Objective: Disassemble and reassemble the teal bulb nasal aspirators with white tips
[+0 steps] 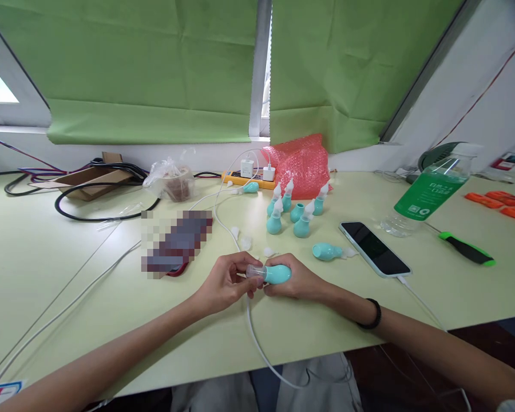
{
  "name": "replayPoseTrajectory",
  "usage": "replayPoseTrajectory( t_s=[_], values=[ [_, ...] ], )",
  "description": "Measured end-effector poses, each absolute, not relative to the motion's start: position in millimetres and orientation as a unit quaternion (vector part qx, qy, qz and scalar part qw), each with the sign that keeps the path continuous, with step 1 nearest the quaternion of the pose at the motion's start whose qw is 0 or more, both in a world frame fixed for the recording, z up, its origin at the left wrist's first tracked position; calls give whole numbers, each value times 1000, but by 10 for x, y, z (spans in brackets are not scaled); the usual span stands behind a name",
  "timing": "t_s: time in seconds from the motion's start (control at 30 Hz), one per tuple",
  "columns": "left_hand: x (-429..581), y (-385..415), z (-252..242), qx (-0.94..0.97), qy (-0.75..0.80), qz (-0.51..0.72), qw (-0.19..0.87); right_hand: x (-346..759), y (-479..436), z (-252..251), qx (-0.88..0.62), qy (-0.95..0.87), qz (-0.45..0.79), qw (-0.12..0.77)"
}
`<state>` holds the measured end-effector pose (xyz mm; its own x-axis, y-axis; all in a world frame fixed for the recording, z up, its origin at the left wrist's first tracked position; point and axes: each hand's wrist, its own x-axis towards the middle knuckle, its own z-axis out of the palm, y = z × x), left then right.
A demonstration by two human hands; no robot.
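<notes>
Near the table's front edge, my left hand (228, 282) pinches a clear plastic tip (256, 272). The tip sits on the neck of a teal bulb (278, 274), and my right hand (295, 277) is closed round that bulb's right side. Beyond my hands stand several teal bulbs (301, 227) with pale pointed tips; one bulb (297, 212) among them has no tip. Another teal bulb (326, 252) lies on its side to the right, its tip pointing right. Small clear pieces (246, 242) lie just beyond my left hand.
A phone (375, 249) on a cable, a tilted green-labelled bottle (429, 189) and a green-black tool (467, 248) lie or stand at right. Left is a red-edged phone (182, 240). Behind are red bubble wrap (302, 166) and a power strip (261, 183). A white cable (253, 332) runs beneath my hands.
</notes>
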<state>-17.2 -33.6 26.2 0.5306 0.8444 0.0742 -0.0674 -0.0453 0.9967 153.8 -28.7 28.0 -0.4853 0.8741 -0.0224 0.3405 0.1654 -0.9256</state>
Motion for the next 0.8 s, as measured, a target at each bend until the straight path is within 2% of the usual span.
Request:
replayPoseTrajectory(
  t_s=[0.13,0.2,0.27,0.33,0.4,0.47,0.53,0.8],
  values=[
    [-178,-341,252,645,321,397,569,1522,-309,327,-413,-649,589,248],
    [-206,-310,249,645,330,434,535,1524,-308,340,-397,-618,602,315],
    [-247,-251,242,657,364,468,467,1552,-276,342,-390,-597,557,425],
    [-287,-178,227,704,414,466,340,1606,-220,337,-396,-580,480,526],
    [-306,-122,204,774,441,416,181,1661,-162,327,-410,-569,414,580],
    [-292,-103,177,831,429,348,61,1691,-129,313,-426,-574,381,587],
    [-247,-117,155,865,407,292,-3,1684,-132,294,-432,-595,376,564],
    [52,12,207,910,372,167,-81,1625,-213,213,-405,-710,279,505]
  ],
)
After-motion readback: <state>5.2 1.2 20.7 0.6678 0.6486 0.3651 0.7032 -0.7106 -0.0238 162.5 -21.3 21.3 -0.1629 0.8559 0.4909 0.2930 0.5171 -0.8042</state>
